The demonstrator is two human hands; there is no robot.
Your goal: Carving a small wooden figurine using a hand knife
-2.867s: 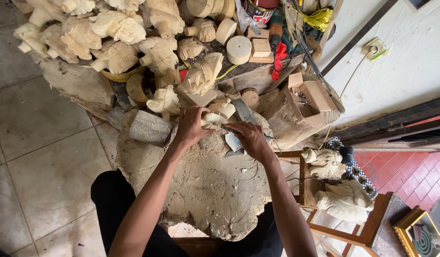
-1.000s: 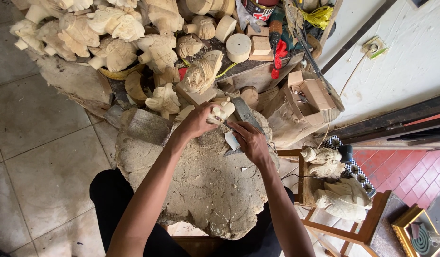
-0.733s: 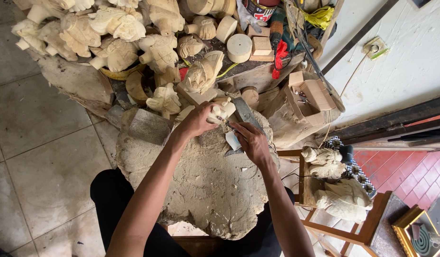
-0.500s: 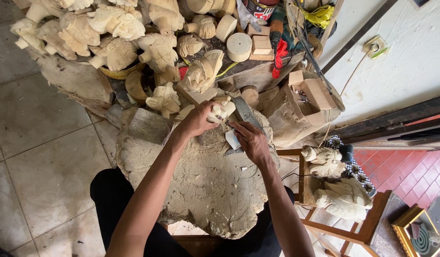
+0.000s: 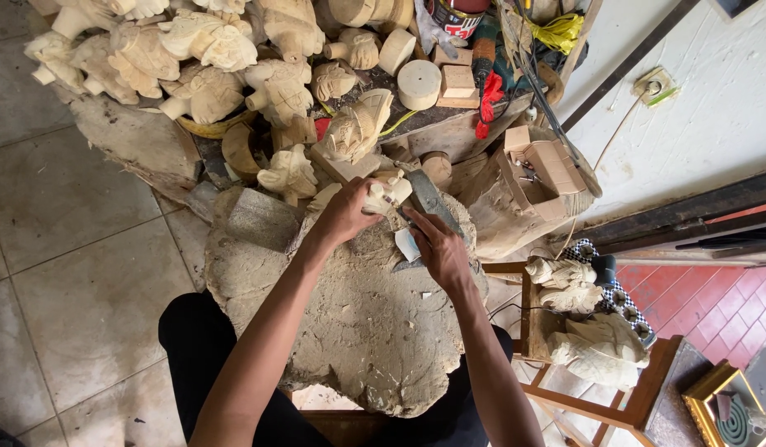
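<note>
On the stump block (image 5: 358,331), carvings (image 5: 201,58) crowding behind — left hand (image 5: 343,213) grips a figurine (image 5: 385,193), right hand (image 5: 439,252) a chisel (image 5: 406,244).

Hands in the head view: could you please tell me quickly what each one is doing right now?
Left hand: closed around a small pale wood carving.
Right hand: closed on a flat-bladed carving tool, on the stump block.

Pale cream carving (image 5: 386,192), grey-brown stump (image 5: 358,331), black-and-white checked cloth (image 5: 619,294), red floor tiles (image 5: 714,306)
</note>
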